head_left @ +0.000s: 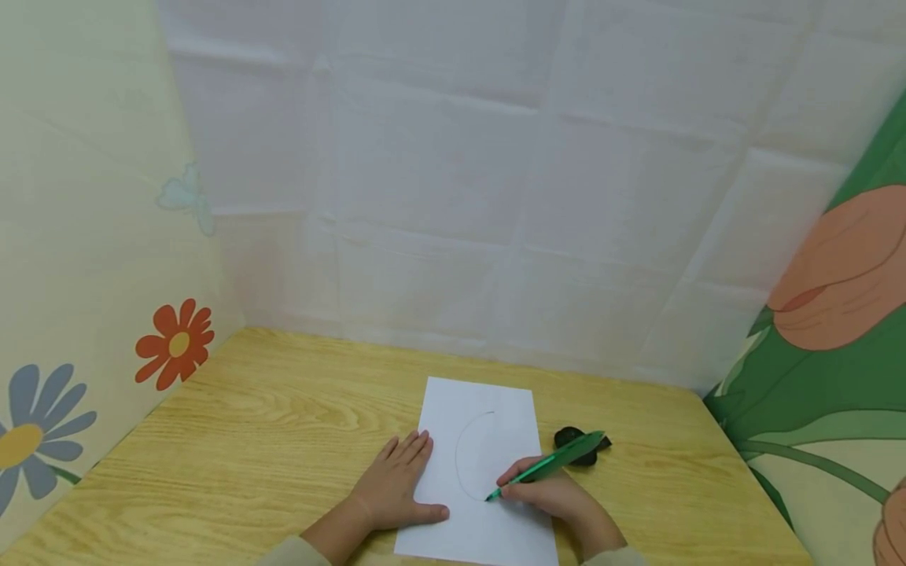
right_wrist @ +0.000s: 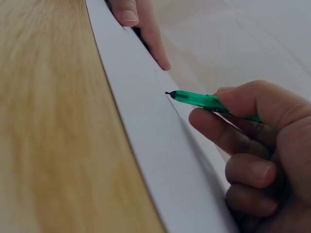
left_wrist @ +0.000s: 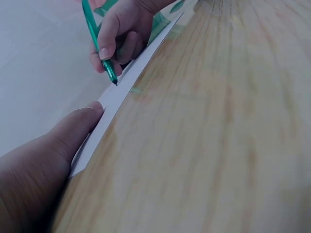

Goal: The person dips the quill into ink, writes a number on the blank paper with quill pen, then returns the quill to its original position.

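A white sheet of paper (head_left: 439, 409) lies on the wooden table, bearing a thin curved line like the left half of an oval. My right hand (head_left: 555, 494) pinches a green pen (head_left: 559, 458) between thumb and fingers. The pen's dark tip is at the lower end of that line, as the right wrist view shows with the pen (right_wrist: 194, 98) over the sheet. Across the paper's left edge rests my left hand (head_left: 396, 487), its fingers straight and the thumb stretched along the sheet.
A small black object (head_left: 572, 445), its kind unclear, lies on the table (head_left: 283, 409) right of the paper, partly behind the pen. A white cloth (head_left: 439, 196) hangs at the back. Flower-printed panels (head_left: 92, 259) stand at both sides.
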`<state>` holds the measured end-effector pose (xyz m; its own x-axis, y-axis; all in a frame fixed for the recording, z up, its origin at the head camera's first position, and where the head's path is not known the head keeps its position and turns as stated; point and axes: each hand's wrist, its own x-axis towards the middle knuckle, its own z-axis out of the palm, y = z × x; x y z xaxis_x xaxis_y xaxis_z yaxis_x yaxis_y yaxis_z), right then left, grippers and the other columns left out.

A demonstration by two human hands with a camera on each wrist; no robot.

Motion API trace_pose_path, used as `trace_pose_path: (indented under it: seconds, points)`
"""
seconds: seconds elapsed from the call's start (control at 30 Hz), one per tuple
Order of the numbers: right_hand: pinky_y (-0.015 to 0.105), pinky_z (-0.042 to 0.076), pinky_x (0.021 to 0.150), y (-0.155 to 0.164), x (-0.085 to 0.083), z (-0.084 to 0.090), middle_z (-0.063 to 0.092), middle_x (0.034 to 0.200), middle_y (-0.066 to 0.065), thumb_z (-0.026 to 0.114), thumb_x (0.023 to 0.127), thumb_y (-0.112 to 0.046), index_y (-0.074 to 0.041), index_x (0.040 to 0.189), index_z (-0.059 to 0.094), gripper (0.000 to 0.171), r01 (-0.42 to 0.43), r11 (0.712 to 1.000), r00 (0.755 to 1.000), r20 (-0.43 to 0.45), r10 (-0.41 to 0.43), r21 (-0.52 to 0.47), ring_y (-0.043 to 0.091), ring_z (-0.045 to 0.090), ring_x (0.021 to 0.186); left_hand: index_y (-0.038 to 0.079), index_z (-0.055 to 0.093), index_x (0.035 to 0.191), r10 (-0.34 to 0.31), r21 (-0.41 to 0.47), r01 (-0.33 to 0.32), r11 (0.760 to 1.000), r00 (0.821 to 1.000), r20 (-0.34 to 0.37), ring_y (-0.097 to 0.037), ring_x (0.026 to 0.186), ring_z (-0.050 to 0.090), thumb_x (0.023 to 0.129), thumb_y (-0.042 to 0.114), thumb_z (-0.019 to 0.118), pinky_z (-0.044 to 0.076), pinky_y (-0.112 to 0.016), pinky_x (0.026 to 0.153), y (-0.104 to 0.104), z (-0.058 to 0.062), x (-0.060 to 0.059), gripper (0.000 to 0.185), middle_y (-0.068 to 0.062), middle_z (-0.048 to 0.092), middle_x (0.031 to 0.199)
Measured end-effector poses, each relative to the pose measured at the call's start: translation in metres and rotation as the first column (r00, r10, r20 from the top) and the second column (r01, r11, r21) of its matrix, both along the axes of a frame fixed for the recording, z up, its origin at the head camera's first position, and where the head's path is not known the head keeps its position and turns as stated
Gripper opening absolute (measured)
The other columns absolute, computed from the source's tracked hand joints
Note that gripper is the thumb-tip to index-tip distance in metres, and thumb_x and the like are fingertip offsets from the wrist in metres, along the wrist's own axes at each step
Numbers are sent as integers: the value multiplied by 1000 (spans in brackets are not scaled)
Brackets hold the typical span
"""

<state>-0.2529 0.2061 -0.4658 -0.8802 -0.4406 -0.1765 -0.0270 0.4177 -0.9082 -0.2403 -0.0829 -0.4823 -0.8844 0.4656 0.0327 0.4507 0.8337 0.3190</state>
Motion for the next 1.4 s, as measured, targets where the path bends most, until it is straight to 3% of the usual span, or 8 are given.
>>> trace_pose_path:
  seconds: [0.63, 0.93, 1.4]
  points:
    - [20, 35, 60, 5, 0, 1, 58, 72, -11, 75, 83, -18, 0, 101, 71, 26, 58, 998, 998, 13, -58, 12, 8, 41, 64, 1, 30, 152, 3, -11, -3, 1000, 1000, -1, -31, 151, 22, 77, 82, 53, 15, -53, 122, 0, -1, -2, 113, -14, 27, 161]
    - [22, 34, 58, 8, 0, 2, 53, 68, -9, 74, 84, -19, -2, 101, 71, 25, 96, 995, 993, 59, -98, 36, 12, 39, 63, 0, 30, 152, -2, 1, 2, 1000, 1000, 5, -32, 151, 22, 77, 81, 54, 15, -54, 122, 0, 0, -1, 113, -15, 27, 161]
    - [20, 33, 56, 14, 2, 2, 52, 66, -10, 74, 84, -20, -1, 102, 70, 27, 115, 993, 992, 40, -117, 33, 11, 38, 61, -2, 31, 151, -10, 16, 10, 1000, 1000, -8, -33, 150, 23, 77, 78, 56, 16, -54, 122, -1, 0, 0, 112, -17, 28, 160]
